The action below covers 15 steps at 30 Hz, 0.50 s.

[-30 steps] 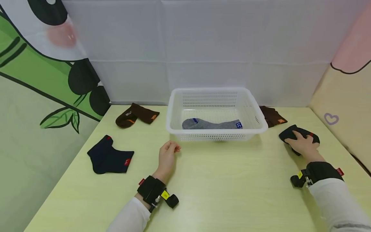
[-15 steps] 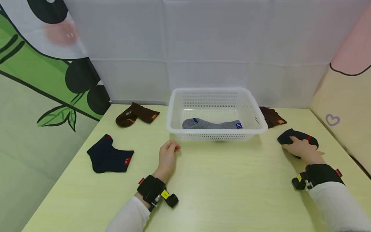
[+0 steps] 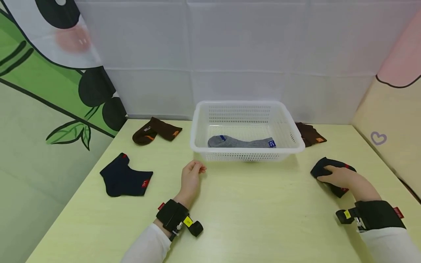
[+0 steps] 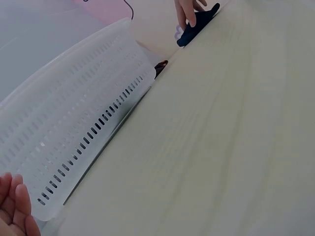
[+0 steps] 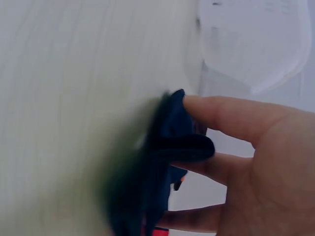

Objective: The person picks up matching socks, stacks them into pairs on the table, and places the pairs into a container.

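Navy sock (image 3: 332, 175) half hidden under right hand (image 3: 340, 177); wrist view blurred.

Probably "LC" on the grey sock (image 3: 241, 142) in the basket (image 3: 197, 146).

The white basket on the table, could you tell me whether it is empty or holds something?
Not empty. The white basket holds one grey sock, lying flat on its bottom and seen through the open top.

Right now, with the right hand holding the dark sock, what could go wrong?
1. The right hand pinches the dark sock only at one edge, so it may slip from the fingers when lifted.
2. The basket looks light; a trailing sock could catch its rim and push it.
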### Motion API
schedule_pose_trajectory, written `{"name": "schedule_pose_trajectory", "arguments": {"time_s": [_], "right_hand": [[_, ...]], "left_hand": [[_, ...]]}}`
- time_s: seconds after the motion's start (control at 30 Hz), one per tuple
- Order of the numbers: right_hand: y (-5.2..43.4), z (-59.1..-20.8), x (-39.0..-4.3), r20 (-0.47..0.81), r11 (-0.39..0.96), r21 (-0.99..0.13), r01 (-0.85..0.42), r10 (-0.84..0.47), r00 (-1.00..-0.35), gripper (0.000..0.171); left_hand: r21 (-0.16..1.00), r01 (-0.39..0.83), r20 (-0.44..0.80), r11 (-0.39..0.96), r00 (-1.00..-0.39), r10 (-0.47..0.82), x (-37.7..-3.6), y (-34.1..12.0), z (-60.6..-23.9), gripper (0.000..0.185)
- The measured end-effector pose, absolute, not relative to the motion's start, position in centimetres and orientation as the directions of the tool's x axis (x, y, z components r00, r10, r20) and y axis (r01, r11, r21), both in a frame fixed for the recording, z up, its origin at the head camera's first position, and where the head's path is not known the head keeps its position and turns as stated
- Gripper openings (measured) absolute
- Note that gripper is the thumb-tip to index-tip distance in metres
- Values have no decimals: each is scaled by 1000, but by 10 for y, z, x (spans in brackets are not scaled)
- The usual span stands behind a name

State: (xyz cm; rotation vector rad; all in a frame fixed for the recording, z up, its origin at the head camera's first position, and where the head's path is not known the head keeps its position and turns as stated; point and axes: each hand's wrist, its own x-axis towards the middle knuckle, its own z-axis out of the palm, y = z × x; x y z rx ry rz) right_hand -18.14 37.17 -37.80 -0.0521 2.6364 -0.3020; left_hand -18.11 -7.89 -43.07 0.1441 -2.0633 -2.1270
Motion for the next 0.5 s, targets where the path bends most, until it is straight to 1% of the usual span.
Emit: {"name": "schedule_pose_trajectory", "arguments": {"time_s": [0.1,0.33,0.5], "right_hand": [[364,-373,-175,-461,971,-237,-25,-135,-877,81],[347,-369,-164,-461,964,-248,-90,-199,-865,67],[335,-367,-159,-473,956,-246,-160,-262,-841,52]], "left_hand": [[998,56,50,-29,-980,-192,-181,-79,-431,20],[998,52,46,-27,-982,-183,-181,-79,-431,20],[999,48,44,-19,-983,-177,-182,-80,-432,20]]}}
